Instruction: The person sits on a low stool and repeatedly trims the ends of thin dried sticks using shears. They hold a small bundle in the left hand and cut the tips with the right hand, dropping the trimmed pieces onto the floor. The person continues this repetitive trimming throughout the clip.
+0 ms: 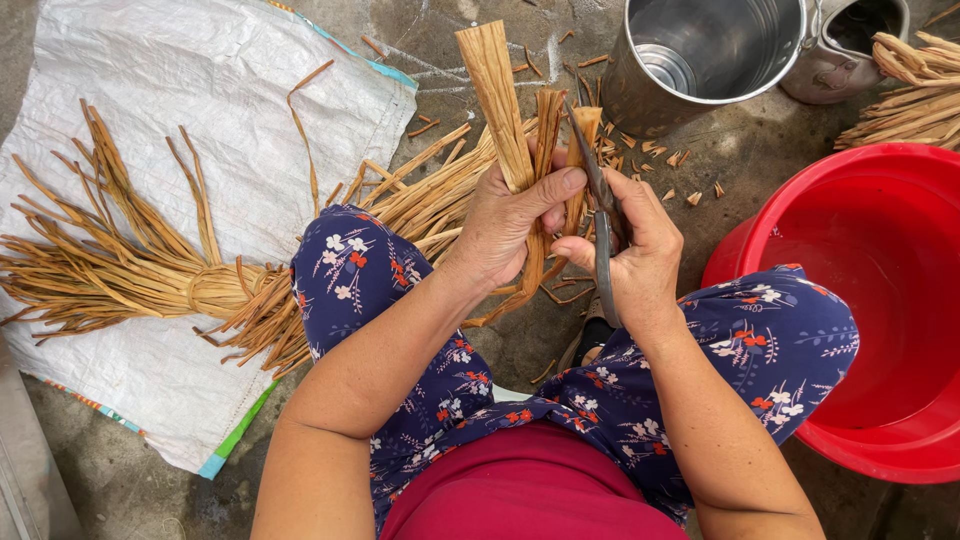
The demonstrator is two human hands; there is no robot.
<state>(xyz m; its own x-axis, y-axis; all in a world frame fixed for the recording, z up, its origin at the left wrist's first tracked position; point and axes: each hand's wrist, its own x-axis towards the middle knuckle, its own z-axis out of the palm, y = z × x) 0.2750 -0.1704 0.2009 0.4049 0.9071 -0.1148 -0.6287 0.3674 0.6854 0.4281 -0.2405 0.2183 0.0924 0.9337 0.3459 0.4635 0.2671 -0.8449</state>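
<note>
Left hand (510, 220) clamps dried reed strips (505, 110) upright above the knees; right hand (635, 250) grips scissors (603, 215), blades at the strips. Risk: thumb close to blades, a slip could nick it.

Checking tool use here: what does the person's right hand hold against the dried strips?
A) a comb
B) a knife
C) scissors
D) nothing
C: the right hand grips dark metal scissors, blades up at the strips held in the left hand.
</note>
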